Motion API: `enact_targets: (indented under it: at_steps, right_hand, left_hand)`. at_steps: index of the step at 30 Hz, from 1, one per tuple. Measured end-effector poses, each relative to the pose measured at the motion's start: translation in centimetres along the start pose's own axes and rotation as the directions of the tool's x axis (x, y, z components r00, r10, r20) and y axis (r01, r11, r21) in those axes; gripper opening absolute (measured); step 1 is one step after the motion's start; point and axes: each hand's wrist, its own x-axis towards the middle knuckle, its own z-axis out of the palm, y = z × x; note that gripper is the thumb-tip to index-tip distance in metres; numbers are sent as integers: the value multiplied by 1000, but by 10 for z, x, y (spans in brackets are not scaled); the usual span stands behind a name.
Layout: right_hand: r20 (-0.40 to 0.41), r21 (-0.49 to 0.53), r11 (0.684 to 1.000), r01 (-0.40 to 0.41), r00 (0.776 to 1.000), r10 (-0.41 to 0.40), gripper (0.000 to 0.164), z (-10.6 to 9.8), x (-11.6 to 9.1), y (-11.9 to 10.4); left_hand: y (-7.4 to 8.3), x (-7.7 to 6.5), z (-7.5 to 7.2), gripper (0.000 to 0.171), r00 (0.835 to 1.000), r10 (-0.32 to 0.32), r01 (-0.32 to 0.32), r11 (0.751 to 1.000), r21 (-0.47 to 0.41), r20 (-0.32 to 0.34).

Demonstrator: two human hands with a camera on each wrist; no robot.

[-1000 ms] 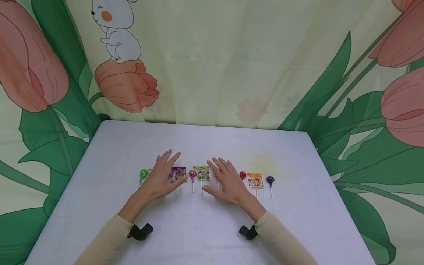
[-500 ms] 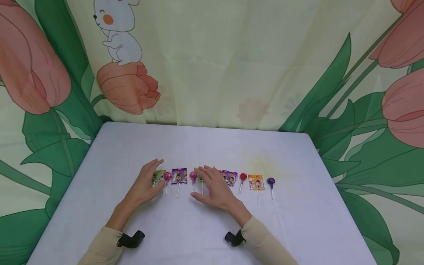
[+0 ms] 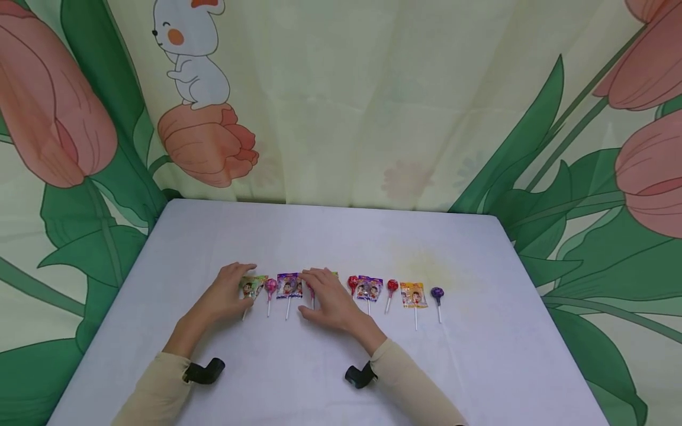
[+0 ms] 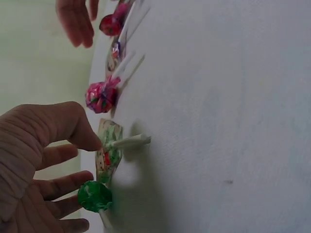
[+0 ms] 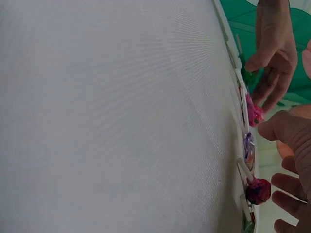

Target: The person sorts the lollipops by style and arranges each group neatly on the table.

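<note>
A row of wrapped lollipops lies across the white table. My left hand (image 3: pixel 226 293) hovers over the row's left end, fingers loosely bent and apart. Its thumb is at a flat green-packet lollipop (image 4: pixel 109 150); whether it touches cannot be told. A round green lollipop (image 4: pixel 95 195) sits by its other fingers, hidden in the head view. My right hand (image 3: pixel 330 299) is spread over the middle, partly covering a round pink lollipop (image 5: pixel 257 191) and a green packet (image 3: pixel 335 274). Between the hands lie another pink lollipop (image 3: pixel 270 286) and a purple-packet lollipop (image 3: pixel 289 285).
Right of my right hand lie a red lollipop (image 3: pixel 353 282), a purple-packet one (image 3: pixel 370 288), another red one (image 3: pixel 392 286), an orange-packet one (image 3: pixel 413 294) and a round purple one (image 3: pixel 437 293). A patterned curtain (image 3: pixel 341 106) hangs behind the table (image 3: pixel 298 378).
Both hands have moved left along the row and sit lower in the head view. The red and purple-packet lollipops to the right are now uncovered. The lollipops appear unmoved.
</note>
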Motion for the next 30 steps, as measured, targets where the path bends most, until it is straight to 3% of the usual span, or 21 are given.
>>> enact_targets:
  at_steps: [12,24,30]
  right_hand:
    - [56,-71,997,35,998,-31,66,6,25,-4]
    - [127,-94,995,20,992,-8,59,10,36,-4]
    - [126,-114,993,30,992,-15,53,8,36,-4]
  left_hand:
    - [-8,9,-5,75,992,-4,3,1000,6,129]
    - [-8,9,1,67,994,20,-20,1000,1,112]
    - [-9,10,0,63,995,20,-20,1000,2,102]
